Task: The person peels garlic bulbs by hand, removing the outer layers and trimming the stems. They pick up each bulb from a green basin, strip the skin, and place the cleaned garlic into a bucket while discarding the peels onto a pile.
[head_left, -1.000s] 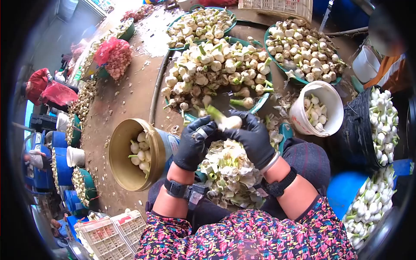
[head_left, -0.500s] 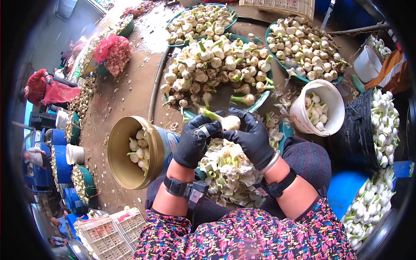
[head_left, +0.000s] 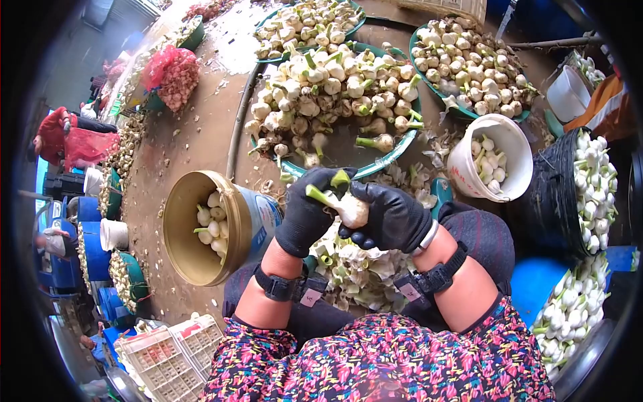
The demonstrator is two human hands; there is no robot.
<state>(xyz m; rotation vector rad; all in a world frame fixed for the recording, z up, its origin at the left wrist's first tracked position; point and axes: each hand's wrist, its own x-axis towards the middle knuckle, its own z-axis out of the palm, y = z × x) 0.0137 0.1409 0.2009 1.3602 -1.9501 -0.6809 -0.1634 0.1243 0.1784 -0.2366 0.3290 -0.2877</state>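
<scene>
Both of my hands wear black gloves and meet over my lap. Between them is a garlic bulb (head_left: 353, 212), roots-end down to the right, its short green stem pointing up-left. My left hand (head_left: 303, 211) is closed about the stem side, with a separate-looking green piece (head_left: 340, 178) sticking up by its fingertips. My right hand (head_left: 395, 214) is closed round the bulb's right side, fingers curled under it. Below the hands lies a heap of peeled garlic skins (head_left: 358, 271). Ahead, a green-rimmed basin (head_left: 395, 155) holds many untrimmed garlic bulbs (head_left: 321, 90).
A tan-rimmed bucket (head_left: 175, 228) with cleaned bulbs stands at left; a white bucket (head_left: 462, 164) with more stands at right. A black tub (head_left: 546, 194) of white bulbs is farther right. Another heaped basin (head_left: 418, 63) lies ahead. A plastic crate (head_left: 164, 358) is at lower left.
The garlic bulb has come down and tilted, its root side lower. My right fingers have curled under it, and a second green piece now shows at my left fingertips.
</scene>
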